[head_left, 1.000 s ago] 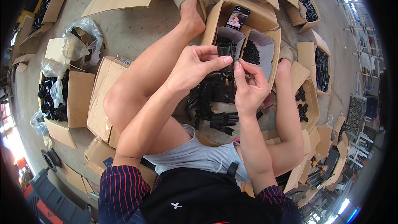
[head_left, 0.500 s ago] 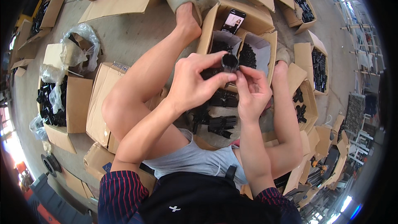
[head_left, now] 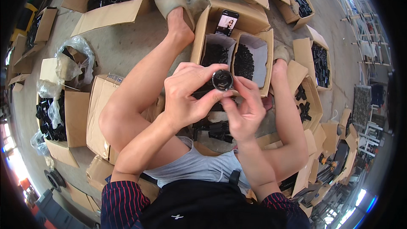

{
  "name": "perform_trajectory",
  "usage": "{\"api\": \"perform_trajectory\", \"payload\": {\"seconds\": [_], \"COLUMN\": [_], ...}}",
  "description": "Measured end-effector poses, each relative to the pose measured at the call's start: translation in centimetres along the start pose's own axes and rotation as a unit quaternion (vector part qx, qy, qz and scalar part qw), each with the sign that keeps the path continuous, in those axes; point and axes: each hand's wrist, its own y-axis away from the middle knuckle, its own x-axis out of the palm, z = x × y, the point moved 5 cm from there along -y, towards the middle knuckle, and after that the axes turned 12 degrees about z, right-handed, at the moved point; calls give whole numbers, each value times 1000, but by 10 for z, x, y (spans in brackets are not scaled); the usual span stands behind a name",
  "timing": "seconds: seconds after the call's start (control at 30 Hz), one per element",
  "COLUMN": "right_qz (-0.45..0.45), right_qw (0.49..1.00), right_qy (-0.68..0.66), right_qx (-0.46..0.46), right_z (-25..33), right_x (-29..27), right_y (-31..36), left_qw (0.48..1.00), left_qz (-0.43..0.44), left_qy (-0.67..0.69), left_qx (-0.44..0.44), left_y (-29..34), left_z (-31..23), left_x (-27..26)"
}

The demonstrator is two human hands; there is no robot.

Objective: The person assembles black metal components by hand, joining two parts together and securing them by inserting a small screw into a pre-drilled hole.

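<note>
A black tubular plastic part [head_left: 222, 80] is held up before me, its round open end facing me. My left hand [head_left: 188, 91] grips it between thumb and fingers on its left side. My right hand [head_left: 245, 108] is closed in a pinch at the part's lower right edge, its fingertips touching it. Whatever small thing may be between those fingertips is hidden. Just beyond my hands stands a cardboard box [head_left: 199, 38] with two lined compartments. Small black pieces [head_left: 243, 61] lie in its right compartment and more small black pieces [head_left: 215, 54] in the left one.
A phone [head_left: 227, 23] with a lit screen leans at the box's far side. Black fittings [head_left: 219, 130] lie below my hands, between my legs. Open cartons of black parts stand around, among them one carton [head_left: 77, 118] at left, topped with clear plastic bags [head_left: 68, 65].
Both hands and the tubular part have shifted slightly nearer to me in the picture. The part's round end now faces me more squarely. The whole view has shifted a little.
</note>
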Motion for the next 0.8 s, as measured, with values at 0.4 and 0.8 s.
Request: {"api": "perform_trajectory", "payload": {"seconds": [0.4,0.8], "right_qz": [-42,-44], "right_qw": [933,816], "right_qy": [-222,-403], "right_qx": [281,412], "right_z": [-78,-96], "right_x": [18,11], "right_y": [28,24], "left_qw": [962,749], "left_qz": [100,46], "left_qy": [-90,474], "left_qx": [-237,-460], "left_y": [8,53], "left_z": [19,70], "left_x": [33,83]}}
